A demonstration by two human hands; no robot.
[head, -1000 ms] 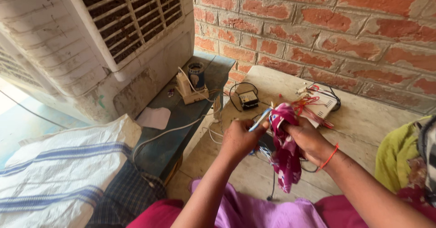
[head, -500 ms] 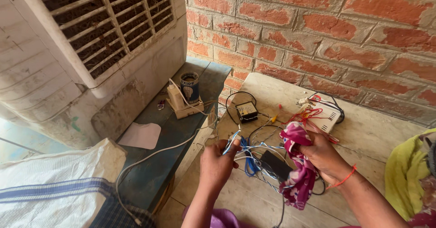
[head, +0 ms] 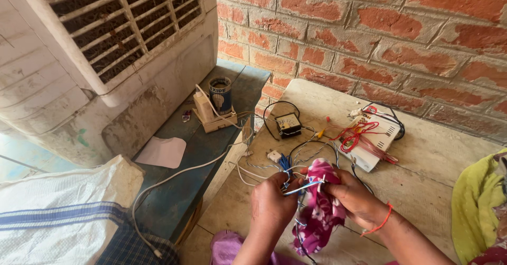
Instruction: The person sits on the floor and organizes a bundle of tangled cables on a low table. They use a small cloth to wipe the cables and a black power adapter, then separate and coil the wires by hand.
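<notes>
Over the table [head: 422,154], both hands' closed grip pinches wires [head: 303,187].

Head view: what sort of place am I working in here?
Probably a home or backyard electrical repair corner, not a factory: a bare brick wall, a worn air cooler, and a rough slab strewn with loose wires and a small meter.

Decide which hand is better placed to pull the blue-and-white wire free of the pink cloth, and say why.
Probably the left hand: it already pinches the blue-and-white wire. The right hand grips the pink cloth, so it can steady it.
</notes>
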